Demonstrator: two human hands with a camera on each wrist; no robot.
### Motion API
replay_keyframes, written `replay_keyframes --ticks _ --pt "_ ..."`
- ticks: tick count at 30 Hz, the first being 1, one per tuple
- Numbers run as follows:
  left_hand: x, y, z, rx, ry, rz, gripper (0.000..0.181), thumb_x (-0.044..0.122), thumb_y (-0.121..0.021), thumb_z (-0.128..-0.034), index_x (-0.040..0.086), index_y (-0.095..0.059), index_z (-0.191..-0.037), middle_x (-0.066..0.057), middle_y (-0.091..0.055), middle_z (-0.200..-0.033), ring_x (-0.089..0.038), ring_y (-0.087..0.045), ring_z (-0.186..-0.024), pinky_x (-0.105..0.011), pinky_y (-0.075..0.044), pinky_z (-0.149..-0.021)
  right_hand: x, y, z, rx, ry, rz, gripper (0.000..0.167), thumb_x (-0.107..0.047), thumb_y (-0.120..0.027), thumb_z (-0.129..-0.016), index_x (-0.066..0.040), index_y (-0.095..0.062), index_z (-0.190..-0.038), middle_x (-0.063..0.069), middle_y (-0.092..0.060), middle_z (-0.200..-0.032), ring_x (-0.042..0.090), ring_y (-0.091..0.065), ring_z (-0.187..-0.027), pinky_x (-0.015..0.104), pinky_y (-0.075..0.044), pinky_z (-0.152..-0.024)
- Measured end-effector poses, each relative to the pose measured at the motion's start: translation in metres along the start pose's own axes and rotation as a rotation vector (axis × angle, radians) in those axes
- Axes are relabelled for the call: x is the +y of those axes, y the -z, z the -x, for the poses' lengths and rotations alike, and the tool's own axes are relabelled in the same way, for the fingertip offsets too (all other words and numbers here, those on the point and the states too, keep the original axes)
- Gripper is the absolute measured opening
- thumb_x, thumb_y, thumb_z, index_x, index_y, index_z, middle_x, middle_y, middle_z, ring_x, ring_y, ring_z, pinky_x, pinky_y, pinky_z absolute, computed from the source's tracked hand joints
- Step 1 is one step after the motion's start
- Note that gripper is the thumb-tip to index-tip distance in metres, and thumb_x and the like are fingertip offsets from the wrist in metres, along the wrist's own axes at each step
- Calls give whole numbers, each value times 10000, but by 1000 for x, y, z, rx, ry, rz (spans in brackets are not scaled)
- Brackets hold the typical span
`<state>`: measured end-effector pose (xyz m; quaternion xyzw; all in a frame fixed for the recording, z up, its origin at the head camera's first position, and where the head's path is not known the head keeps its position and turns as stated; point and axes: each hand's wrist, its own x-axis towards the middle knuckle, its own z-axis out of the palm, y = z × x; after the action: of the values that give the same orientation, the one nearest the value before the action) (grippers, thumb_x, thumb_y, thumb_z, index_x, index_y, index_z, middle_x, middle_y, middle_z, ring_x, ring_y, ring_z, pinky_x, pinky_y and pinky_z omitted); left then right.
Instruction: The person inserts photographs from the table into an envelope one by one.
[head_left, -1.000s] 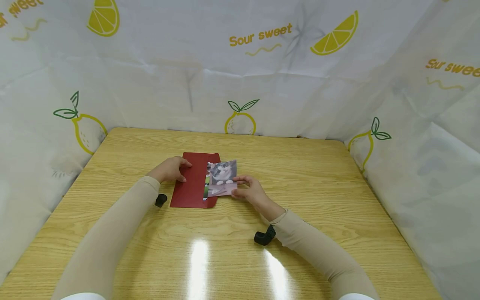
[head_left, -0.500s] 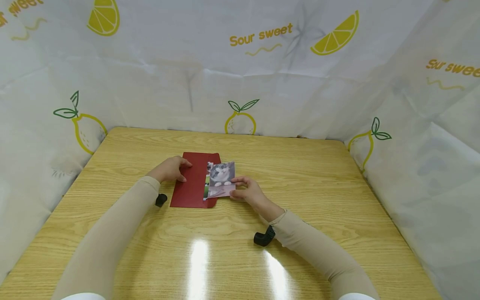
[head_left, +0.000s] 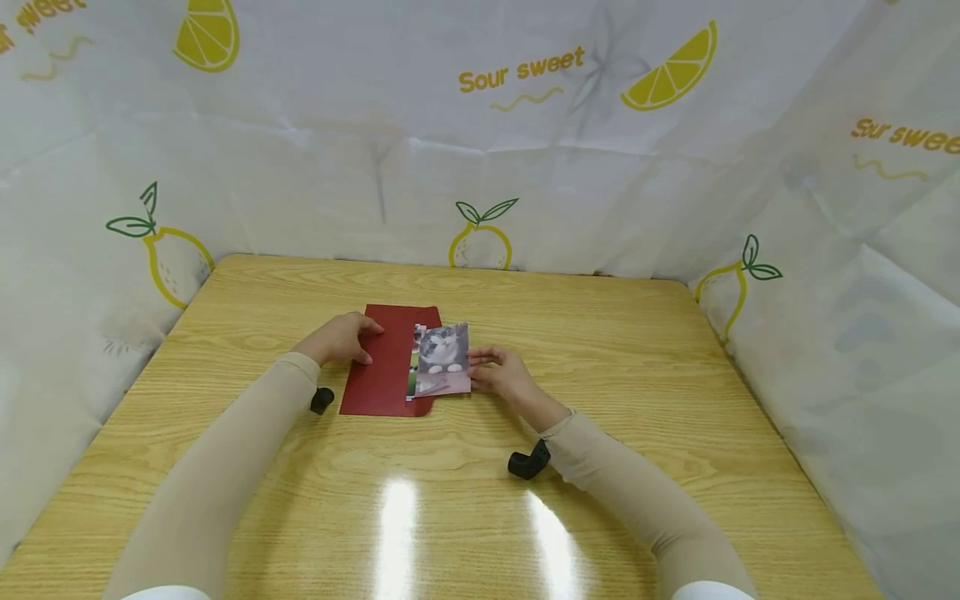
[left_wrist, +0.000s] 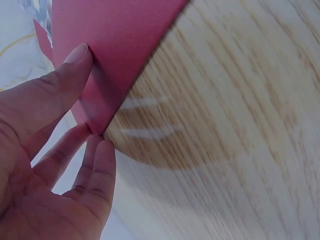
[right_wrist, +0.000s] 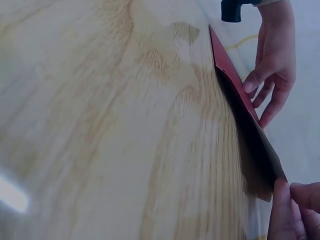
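Note:
A red envelope (head_left: 384, 375) lies on the table, its flap to the right. My left hand (head_left: 341, 340) rests on its left side; in the left wrist view the thumb (left_wrist: 79, 52) presses the red paper and several fingertips touch around the corner. A photo of a cat (head_left: 444, 354) sits over the flap side, on top of other photos (head_left: 412, 379) whose edges show at its left. My right hand (head_left: 504, 375) touches the cat photo's right edge with its fingertips. In the right wrist view the photo's dark underside (right_wrist: 257, 150) slants above the table.
The wooden table (head_left: 615, 375) has rounded far corners. A white cloth (head_left: 337, 175) with lemon prints hangs behind and at both sides. Black curved mounts (head_left: 529, 461) hang by each wrist. Bright reflections lie on the near tabletop.
The cat photo has shifted slightly left over the envelope. My right hand's fingers, earlier overlapping the photo, are now at its right edge. My left hand and the envelope stay put.

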<state>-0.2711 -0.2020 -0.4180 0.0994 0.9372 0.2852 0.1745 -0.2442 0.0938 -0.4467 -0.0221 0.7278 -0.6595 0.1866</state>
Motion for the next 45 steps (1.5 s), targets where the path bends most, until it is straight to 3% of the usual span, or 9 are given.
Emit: replay_keyframes --ticks 19,28,45 --pt "-1 0 -2 -5 -4 -9 537 26 -701 -864 -20 -521 -1367 -245 -465 -1424 -400 -414 -1331 -490 -408 -1079 -4 -17 -9 -30 21 -13 343 94 -577 -910 83 -560 -1253 197 -565 -1144 107 -619 -835 266 -582 -804" --pt "0 0 -1 3 -8 -13 532 27 -711 -855 -22 -535 -1355 -252 -472 -1414 -400 -424 -1320 -491 -414 -1073 -9 -27 -11 -9 -12 -16 321 92 -591 -903 59 -588 -1221 166 -576 -1111 129 -622 -836 265 -582 -800" --pt "0 0 -1 -1 -10 -10 533 22 -704 -861 -25 -527 -1361 -253 -460 -1425 -404 -409 -1331 -493 -407 -1079 -17 -41 -19 -9 -14 89 317 106 -610 -883 55 -613 -1195 193 -580 -1132 154 -609 -842 320 -588 -816"
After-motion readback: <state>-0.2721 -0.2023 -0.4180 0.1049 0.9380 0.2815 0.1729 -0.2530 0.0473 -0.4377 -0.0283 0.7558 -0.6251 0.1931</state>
